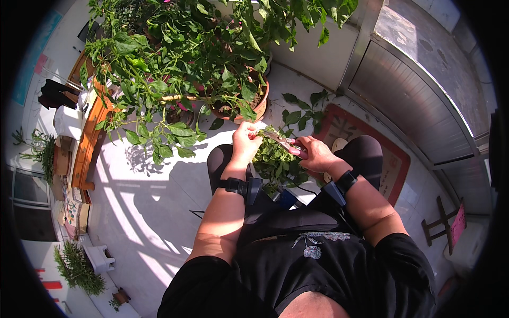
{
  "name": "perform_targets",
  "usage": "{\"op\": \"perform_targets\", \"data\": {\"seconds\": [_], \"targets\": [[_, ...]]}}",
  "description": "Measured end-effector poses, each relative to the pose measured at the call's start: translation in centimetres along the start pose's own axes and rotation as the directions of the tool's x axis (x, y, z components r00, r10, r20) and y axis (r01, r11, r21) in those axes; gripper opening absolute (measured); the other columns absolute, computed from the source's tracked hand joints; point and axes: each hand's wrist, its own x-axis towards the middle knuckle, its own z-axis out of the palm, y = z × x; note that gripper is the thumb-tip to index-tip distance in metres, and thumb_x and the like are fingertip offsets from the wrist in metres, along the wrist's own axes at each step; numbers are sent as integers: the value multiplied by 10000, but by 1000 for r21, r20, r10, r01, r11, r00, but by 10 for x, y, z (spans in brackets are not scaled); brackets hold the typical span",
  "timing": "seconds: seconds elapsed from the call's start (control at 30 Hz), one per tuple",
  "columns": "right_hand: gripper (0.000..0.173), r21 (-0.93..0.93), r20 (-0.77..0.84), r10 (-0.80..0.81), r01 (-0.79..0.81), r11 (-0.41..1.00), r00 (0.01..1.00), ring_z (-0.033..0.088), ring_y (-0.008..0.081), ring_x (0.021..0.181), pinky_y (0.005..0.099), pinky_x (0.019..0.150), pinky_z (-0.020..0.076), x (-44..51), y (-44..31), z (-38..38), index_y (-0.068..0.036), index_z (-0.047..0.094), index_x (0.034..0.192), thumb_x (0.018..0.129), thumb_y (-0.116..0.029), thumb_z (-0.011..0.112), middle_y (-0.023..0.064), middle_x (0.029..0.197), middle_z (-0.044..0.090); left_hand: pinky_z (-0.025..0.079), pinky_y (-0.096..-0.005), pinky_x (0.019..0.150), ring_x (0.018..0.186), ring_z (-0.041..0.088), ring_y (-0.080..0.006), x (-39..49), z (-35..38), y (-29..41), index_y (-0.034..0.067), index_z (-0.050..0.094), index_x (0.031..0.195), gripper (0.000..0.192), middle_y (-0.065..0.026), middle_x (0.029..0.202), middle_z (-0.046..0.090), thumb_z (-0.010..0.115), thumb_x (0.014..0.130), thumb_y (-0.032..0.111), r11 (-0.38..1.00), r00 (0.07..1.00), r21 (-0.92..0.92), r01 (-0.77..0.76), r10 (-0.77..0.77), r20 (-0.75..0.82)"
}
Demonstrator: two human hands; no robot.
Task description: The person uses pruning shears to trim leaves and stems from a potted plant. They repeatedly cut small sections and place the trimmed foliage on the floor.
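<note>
My right hand (pixel 318 154) grips the pink handles of a pair of pruning shears (pixel 278 140). Their metal blades point left, towards the fingers of my left hand (pixel 245 144). Pinched in those fingers is a green sprig (pixel 264 131), partly hidden by the hand; whether the blades touch it I cannot tell. Below both hands, between my knees, lies a heap of cut leafy stems (pixel 280 165). Just beyond my hands stands a terracotta pot (pixel 260 105) with a leafy pepper plant (pixel 175 51) spreading out of it.
A leafy branch (pixel 304 109) lies on the floor near a red-bordered mat (pixel 391 171) that bears writing. An aluminium-framed door (pixel 409 99) bounds the right side. At the left are a wooden cabinet (pixel 89 139), a white plastic stool (pixel 99 258) and a potted plant (pixel 77 266).
</note>
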Motion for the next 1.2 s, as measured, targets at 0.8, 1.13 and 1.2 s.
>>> {"op": "perform_targets", "data": {"seconds": [0.8,1.13,1.2], "targets": [[560,678,200,80,-197,708,977,579,174,832,304,796,465,1,-1,-7,50,596,1159,651,-126,750,76,891,632,523,-246,659,721,620,-99,0,6,-10,-25,626,973,210,-49,850,661,625,796,-139,986,970,7,167,-165,179],[412,722,240,-31,-157,673,970,565,117,803,268,751,467,1,6,-6,7,606,1075,693,-90,725,18,867,622,512,-306,761,828,661,-235,0,4,0,24,669,929,209,-91,865,671,668,741,-67,777,923,564,-280,380,-66],[444,715,254,-36,-163,680,967,570,107,800,260,740,477,3,7,-5,8,598,1120,701,-75,723,10,884,624,490,-368,837,917,607,-302,0,3,4,68,681,944,267,-98,938,670,669,703,-45,868,973,454,-201,231,-12]]}}
